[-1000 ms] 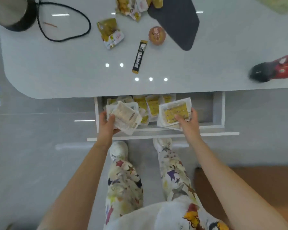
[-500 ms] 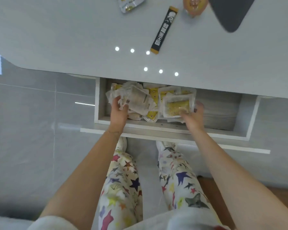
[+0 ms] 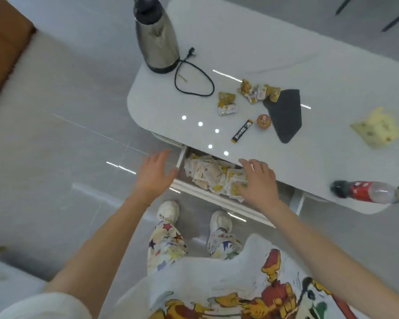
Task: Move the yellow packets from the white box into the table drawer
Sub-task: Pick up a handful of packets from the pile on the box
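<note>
The yellow packets (image 3: 205, 173) are seen heaped in the open table drawer (image 3: 181, 157), at its left end, below the white tabletop (image 3: 240, 54). The left hand (image 3: 156, 173) is held open and empty, fingers spread, just beside the drawer's left wall. The right hand (image 3: 258, 183) is spread open over the nearest packets with nothing gripped; contact cannot be judged. A steel kettle (image 3: 157, 42) is stood on the tabletop.

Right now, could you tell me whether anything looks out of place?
A clear plastic bottle with a red label lies on its side at the white table's near edge. The yellow packets form a jumbled heap in the open white drawer.
</note>
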A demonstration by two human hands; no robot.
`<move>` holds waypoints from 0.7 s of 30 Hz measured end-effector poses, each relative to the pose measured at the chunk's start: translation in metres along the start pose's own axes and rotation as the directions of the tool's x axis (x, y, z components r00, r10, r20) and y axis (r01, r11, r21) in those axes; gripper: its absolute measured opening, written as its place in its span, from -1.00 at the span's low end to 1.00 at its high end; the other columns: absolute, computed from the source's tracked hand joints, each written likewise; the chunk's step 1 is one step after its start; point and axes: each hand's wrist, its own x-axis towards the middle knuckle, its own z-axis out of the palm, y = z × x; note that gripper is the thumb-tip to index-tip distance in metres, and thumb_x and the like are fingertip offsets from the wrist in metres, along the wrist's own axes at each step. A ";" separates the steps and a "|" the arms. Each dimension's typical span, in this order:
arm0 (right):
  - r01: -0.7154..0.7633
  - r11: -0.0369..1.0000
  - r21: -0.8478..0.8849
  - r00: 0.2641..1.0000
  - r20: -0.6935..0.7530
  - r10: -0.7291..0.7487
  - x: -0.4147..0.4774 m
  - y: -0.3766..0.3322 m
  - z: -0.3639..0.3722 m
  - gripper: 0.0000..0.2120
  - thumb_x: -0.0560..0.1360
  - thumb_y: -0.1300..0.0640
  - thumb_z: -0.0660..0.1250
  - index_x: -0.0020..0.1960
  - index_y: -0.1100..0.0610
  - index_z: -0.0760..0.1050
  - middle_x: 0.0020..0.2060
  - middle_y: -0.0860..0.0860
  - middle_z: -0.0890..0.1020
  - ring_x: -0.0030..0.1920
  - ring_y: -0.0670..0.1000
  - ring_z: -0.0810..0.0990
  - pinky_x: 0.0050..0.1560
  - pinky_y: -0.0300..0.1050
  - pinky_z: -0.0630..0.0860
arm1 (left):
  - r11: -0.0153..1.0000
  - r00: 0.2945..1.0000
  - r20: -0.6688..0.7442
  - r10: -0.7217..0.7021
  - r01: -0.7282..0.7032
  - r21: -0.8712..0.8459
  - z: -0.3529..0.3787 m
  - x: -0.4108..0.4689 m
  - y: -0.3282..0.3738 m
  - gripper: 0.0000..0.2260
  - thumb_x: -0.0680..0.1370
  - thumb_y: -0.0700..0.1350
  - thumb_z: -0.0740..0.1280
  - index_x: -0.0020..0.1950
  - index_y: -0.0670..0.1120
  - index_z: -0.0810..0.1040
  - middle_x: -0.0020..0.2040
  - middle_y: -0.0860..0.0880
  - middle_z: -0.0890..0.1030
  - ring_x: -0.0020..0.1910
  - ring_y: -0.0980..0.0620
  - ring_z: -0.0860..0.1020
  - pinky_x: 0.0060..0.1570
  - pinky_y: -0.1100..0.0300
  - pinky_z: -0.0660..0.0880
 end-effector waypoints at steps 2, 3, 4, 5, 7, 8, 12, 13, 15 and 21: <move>0.103 0.994 -0.041 0.993 -0.045 -0.105 -0.004 -0.035 -0.035 -0.38 0.49 -0.03 0.28 0.50 0.02 0.20 0.39 0.09 0.34 0.39 0.15 0.25 0.32 0.05 0.22 | 0.999 0.999 -0.055 0.002 0.000 0.044 -0.038 -0.025 -0.005 -0.50 0.56 0.04 0.30 0.47 -0.04 0.32 0.39 -0.11 0.43 0.37 -0.17 0.35 0.34 -0.06 0.28; 0.146 0.987 -0.063 0.987 -0.062 -0.149 -0.006 -0.053 -0.050 -0.38 0.49 -0.03 0.28 0.50 0.02 0.20 0.39 0.10 0.35 0.39 0.15 0.25 0.33 0.06 0.22 | 0.998 0.996 -0.085 -0.003 0.009 0.060 -0.056 -0.037 -0.009 -0.50 0.56 0.05 0.30 0.47 -0.03 0.32 0.39 -0.11 0.43 0.38 -0.17 0.34 0.35 -0.06 0.25; 0.185 0.979 -0.086 0.979 -0.071 -0.191 -0.007 -0.073 -0.065 -0.37 0.49 -0.04 0.28 0.50 0.02 0.19 0.40 0.11 0.34 0.40 0.16 0.25 0.33 0.06 0.21 | 0.997 0.993 -0.118 -0.012 0.021 0.074 -0.074 -0.049 -0.014 -0.50 0.56 0.07 0.30 0.47 -0.03 0.32 0.40 -0.10 0.42 0.39 -0.17 0.33 0.36 -0.06 0.22; 0.221 0.969 -0.110 0.970 -0.076 -0.230 -0.009 -0.094 -0.078 -0.37 0.49 -0.05 0.29 0.51 0.02 0.19 0.40 0.11 0.34 0.40 0.16 0.25 0.34 0.07 0.21 | 0.996 0.988 -0.153 -0.020 0.033 0.083 -0.092 -0.061 -0.020 -0.50 0.55 0.07 0.30 0.46 -0.02 0.33 0.40 -0.08 0.41 0.40 -0.16 0.32 0.36 -0.06 0.21; 0.297 0.941 -0.164 0.946 -0.084 -0.313 -0.012 -0.139 -0.102 -0.35 0.49 -0.07 0.29 0.51 0.02 0.18 0.40 0.11 0.34 0.40 0.17 0.25 0.34 0.09 0.21 | 0.994 0.974 -0.220 -0.048 0.068 0.084 -0.125 -0.086 -0.038 -0.49 0.55 0.09 0.30 0.46 -0.02 0.33 0.40 -0.07 0.41 0.40 -0.16 0.32 0.36 -0.05 0.20; 0.332 0.924 -0.187 0.931 -0.091 -0.353 -0.014 -0.164 -0.113 -0.35 0.48 -0.08 0.29 0.51 0.02 0.18 0.40 0.11 0.35 0.40 0.18 0.26 0.33 0.09 0.22 | 0.992 0.965 -0.252 -0.067 0.092 0.089 -0.142 -0.098 -0.050 -0.48 0.54 0.12 0.29 0.47 -0.01 0.33 0.40 -0.07 0.41 0.39 -0.15 0.32 0.36 -0.03 0.19; 0.441 0.842 -0.310 0.864 -0.108 -0.492 -0.024 -0.270 -0.138 -0.40 0.48 -0.07 0.29 0.46 0.07 0.26 0.32 0.13 0.42 0.33 0.20 0.33 0.23 0.08 0.26 | 0.971 0.934 -0.307 -0.181 0.218 0.093 -0.201 -0.149 -0.112 -0.39 0.49 0.25 0.16 0.49 0.04 0.27 0.42 -0.04 0.37 0.42 -0.12 0.28 0.35 0.01 0.19; 0.455 0.827 -0.331 0.853 -0.106 -0.511 -0.027 -0.298 -0.140 -0.43 0.48 -0.07 0.28 0.44 0.08 0.28 0.29 0.12 0.44 0.31 0.20 0.34 0.22 0.07 0.26 | 0.966 0.931 -0.306 -0.200 0.239 0.096 -0.213 -0.162 -0.131 -0.40 0.51 0.23 0.19 0.50 0.04 0.24 0.44 -0.04 0.35 0.44 -0.11 0.25 0.36 0.01 0.17; 0.484 0.801 -0.351 0.834 -0.092 -0.544 -0.033 -0.355 -0.140 -0.44 0.48 -0.05 0.28 0.43 0.07 0.29 0.28 0.12 0.45 0.30 0.19 0.34 0.22 0.05 0.26 | 0.952 0.917 -0.318 -0.240 0.286 0.108 -0.237 -0.191 -0.171 -0.41 0.54 0.18 0.24 0.52 0.05 0.19 0.47 -0.06 0.30 0.46 -0.12 0.22 0.39 -0.01 0.15; 0.615 0.696 -0.371 0.742 -0.027 -0.670 -0.059 -0.513 -0.120 -0.39 0.46 -0.05 0.29 0.47 0.05 0.24 0.31 0.12 0.43 0.33 0.19 0.33 0.27 0.04 0.26 | 0.896 0.816 -0.407 -0.411 0.443 -0.016 -0.283 -0.286 -0.284 -0.40 0.54 0.17 0.26 0.53 0.04 0.19 0.45 -0.07 0.32 0.43 -0.14 0.26 0.40 -0.04 0.16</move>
